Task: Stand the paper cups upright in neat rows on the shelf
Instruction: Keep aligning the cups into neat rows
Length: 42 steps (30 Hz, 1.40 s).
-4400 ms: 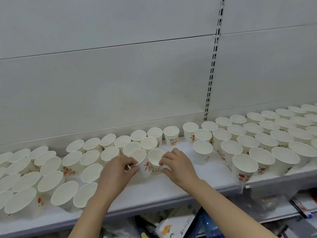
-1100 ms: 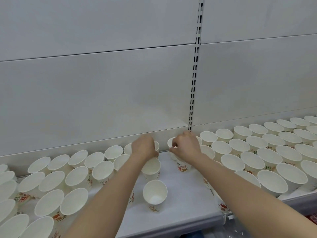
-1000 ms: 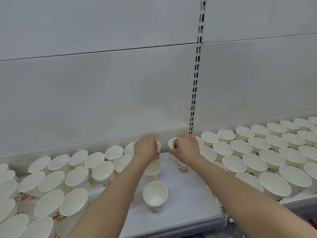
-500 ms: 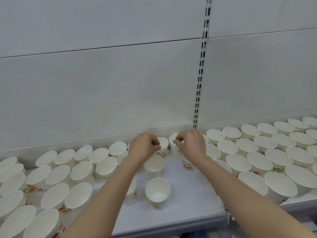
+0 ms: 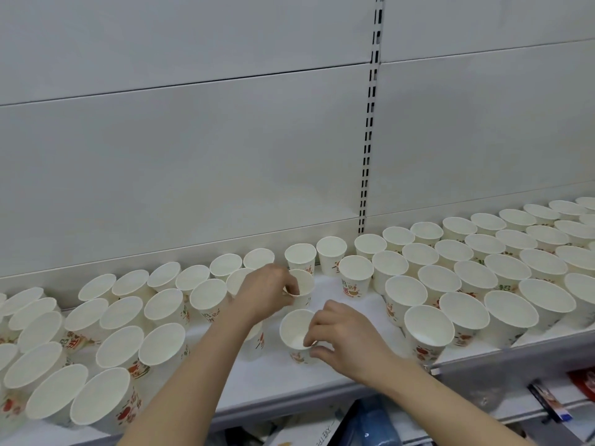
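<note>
the right hand (image 5: pixel 346 341) pinches the near rim of the front cup (image 5: pixel 294 333), thumb on the outside wall and a fingertip hooked just inside the mouth; the other fingers curl loosely above the rim. the left hand (image 5: pixel 264 294) pinches the near rim of the mid cup (image 5: pixel 304 284) in much the same way, fingertips closed on the paper edge, the rest of the hand to the cup's left. both cups stand upright, mouths up, one behind the other in the open strip of shelf (image 5: pixel 322 378) between the two blocks of cups. the front cup sits near the shelf's front edge, apart from its neighbours; the mid cup stands just in front of a back cup (image 5: pixel 300 257) in the rear row, whether touching it cannot be told.

to the left, the left block (image 5: pixel 122 320) of upright cups fills the shelf in loose diagonal lines, some rims touching, red and green print on their sides. to the right, the right block (image 5: pixel 476 272) stands in tidier rows that run back toward the wall, its nearest cup (image 5: pixel 355 275) just right of the mid cup. both forearms reach in from the lower edge, the left one crossing in front of a few cups. behind the rear row rises a pale panelled wall (image 5: pixel 193 156) with a slotted upright (image 5: pixel 368 123). below the shelf edge, packaged goods (image 5: pixel 370 426) show on a lower level, too blurred to name.
</note>
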{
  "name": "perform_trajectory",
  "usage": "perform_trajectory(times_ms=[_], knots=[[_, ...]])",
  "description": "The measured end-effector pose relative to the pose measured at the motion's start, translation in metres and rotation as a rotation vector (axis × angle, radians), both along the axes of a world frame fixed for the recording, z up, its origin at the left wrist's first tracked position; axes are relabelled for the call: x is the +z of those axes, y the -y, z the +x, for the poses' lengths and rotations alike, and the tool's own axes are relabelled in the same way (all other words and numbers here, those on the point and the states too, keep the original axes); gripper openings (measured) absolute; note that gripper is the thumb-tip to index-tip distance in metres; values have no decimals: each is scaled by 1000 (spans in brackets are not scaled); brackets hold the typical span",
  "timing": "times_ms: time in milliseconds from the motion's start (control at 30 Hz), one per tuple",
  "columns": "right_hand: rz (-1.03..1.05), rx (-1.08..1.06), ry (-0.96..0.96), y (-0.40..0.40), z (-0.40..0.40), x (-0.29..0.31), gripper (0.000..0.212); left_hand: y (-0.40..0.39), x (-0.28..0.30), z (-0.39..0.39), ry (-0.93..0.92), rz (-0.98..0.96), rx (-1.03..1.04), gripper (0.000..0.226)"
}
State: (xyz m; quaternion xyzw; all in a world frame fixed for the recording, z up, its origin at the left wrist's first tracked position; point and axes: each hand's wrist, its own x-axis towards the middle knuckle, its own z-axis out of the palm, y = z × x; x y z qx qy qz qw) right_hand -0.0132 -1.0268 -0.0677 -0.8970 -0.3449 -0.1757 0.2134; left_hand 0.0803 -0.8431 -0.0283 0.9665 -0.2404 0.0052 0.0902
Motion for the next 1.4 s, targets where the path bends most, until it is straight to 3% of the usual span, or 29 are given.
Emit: perform_trajectory(times_ms=[400,600,700,933,1100,1167,1267,1333,1400], knots=[[14,-322,62,42,-9,3,23,35,-11,11,29,-88,72,11],[17,-496,68,67,-6,7,27,34,-15,5,23,-201,93,29],[-16,-494,54,75,-1,10,24,46,-8,5,65,-156,98,36],[-109,-398,57,83,10,11,17,62,-2,9,112,-34,124,10],[-127,-327,-110,91,14,23,21,56,2,13,116,25,125,9],[44,-338,-243,98,19,36,22,54,3,12,113,37,136,9],[260,-433,-288,100,37,58,11,53,4,11,108,35,138,11],[199,-521,-300,91,56,66,1,53,4,10,110,36,136,11],[67,-612,-324,77,76,67,16,53,3,10,111,42,140,12]])
